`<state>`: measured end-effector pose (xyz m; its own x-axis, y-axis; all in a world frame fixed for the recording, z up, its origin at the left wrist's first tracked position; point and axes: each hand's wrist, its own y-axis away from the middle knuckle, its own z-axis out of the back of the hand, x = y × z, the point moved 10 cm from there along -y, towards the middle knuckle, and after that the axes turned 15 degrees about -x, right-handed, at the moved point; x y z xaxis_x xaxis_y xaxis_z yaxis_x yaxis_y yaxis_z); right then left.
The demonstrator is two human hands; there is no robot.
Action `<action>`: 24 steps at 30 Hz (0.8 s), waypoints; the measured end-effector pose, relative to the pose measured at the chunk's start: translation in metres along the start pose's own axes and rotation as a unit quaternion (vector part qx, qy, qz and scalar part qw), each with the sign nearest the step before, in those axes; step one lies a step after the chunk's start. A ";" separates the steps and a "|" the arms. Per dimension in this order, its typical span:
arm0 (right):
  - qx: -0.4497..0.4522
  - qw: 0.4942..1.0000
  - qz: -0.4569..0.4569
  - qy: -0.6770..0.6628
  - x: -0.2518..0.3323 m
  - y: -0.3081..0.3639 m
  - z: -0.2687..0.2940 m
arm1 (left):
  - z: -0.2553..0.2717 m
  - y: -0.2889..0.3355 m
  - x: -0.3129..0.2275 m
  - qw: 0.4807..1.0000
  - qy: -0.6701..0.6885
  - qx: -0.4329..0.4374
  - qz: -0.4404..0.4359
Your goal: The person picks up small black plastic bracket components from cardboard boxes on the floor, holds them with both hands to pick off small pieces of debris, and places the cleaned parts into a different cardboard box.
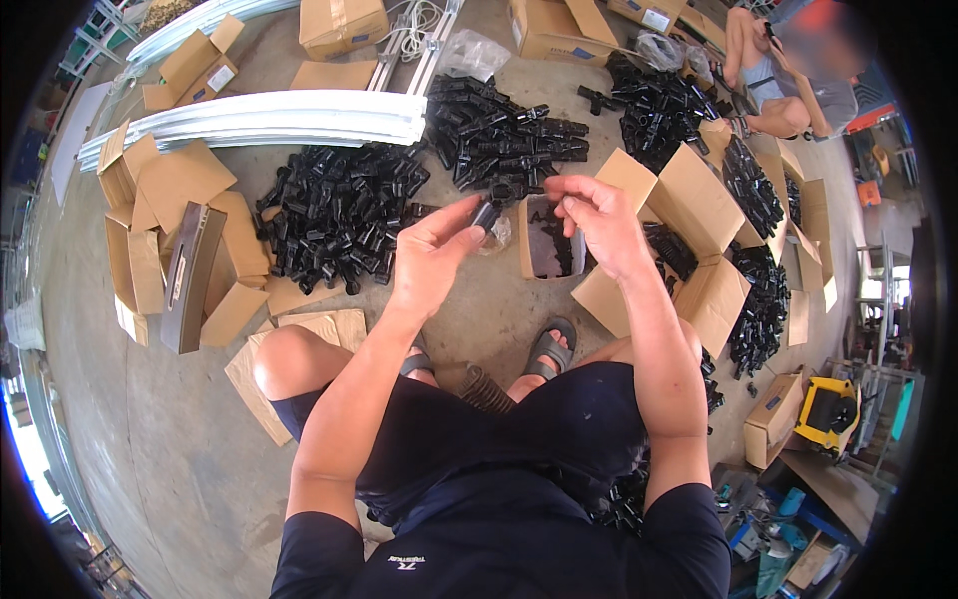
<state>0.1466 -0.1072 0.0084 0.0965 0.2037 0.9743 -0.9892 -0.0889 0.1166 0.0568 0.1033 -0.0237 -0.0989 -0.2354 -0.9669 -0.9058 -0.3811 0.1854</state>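
My left hand (437,250) grips a black plastic fitting (486,213) by its lower end, thumb and fingers around it. The fitting tilts up to the right, with a clamp-like head at its top. Just right of that head is my right hand (604,225), its thumb and fingers drawn together; anything between them is too small to make out. Below the hands, a small open box (525,262) holds little dark pieces. A heap of black fittings (339,215) lies to the left, and another pile (499,130) lies beyond my hands.
An open cardboard box (714,299) with black fittings stands at the right, more piles behind it. Flattened cartons (239,230) and long white metal rails (269,118) lie left. Another person (798,95) sits at the far right. A yellow tool (828,414) stands near right.
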 end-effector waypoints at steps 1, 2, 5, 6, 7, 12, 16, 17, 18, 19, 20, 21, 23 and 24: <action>0.013 1.000 -0.005 -0.009 -0.002 0.001 -0.001 | -0.001 0.000 0.004 0.997 0.064 -0.007 0.035; 0.002 0.999 -0.019 -0.041 0.001 0.006 -0.006 | -0.001 0.001 0.007 0.989 0.128 -0.015 0.071; 0.014 0.999 -0.047 -0.008 0.014 0.020 -0.020 | -0.002 0.005 0.015 0.962 0.235 -0.025 0.138; 0.024 0.999 -0.026 0.015 0.014 0.022 -0.024 | -0.003 0.007 0.016 0.958 0.245 -0.024 0.145; 0.026 1.000 0.009 0.012 0.020 0.024 -0.027 | -0.004 0.009 0.017 0.955 0.255 -0.023 0.152; 0.011 0.993 0.115 -0.022 0.045 0.036 -0.039 | -0.005 0.012 0.020 0.942 0.291 -0.023 0.164; -0.010 0.986 0.164 -0.015 0.045 0.036 -0.042 | -0.008 0.014 0.016 0.939 0.297 -0.026 0.172; -0.013 0.984 0.179 -0.011 0.047 0.037 -0.043 | -0.009 0.015 0.015 0.939 0.298 -0.025 0.172; -0.016 0.981 0.195 -0.007 0.050 0.037 -0.044 | -0.009 0.015 0.015 0.938 0.301 -0.022 0.171; -0.019 0.978 0.210 -0.003 0.053 0.037 -0.045 | -0.009 0.015 0.017 0.937 0.304 -0.020 0.169; -0.022 0.980 0.198 -0.007 0.052 0.037 -0.046 | -0.009 0.015 0.017 0.936 0.308 -0.018 0.168; -0.026 0.982 0.187 -0.010 0.053 0.038 -0.047 | -0.009 0.015 0.017 0.937 0.306 -0.017 0.169; -0.030 0.986 0.166 -0.016 0.051 0.039 -0.048 | -0.010 0.016 0.016 0.938 0.303 -0.015 0.171; -0.030 0.987 0.157 -0.020 0.049 0.040 -0.049 | -0.010 0.016 0.016 0.937 0.305 -0.017 0.172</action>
<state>0.1061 -0.0534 0.0511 -0.2119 0.1365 0.9677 -0.9758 -0.0836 -0.2019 0.0449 0.0846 -0.0344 -0.1189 -0.8121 -0.5713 -0.8494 -0.2147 0.4820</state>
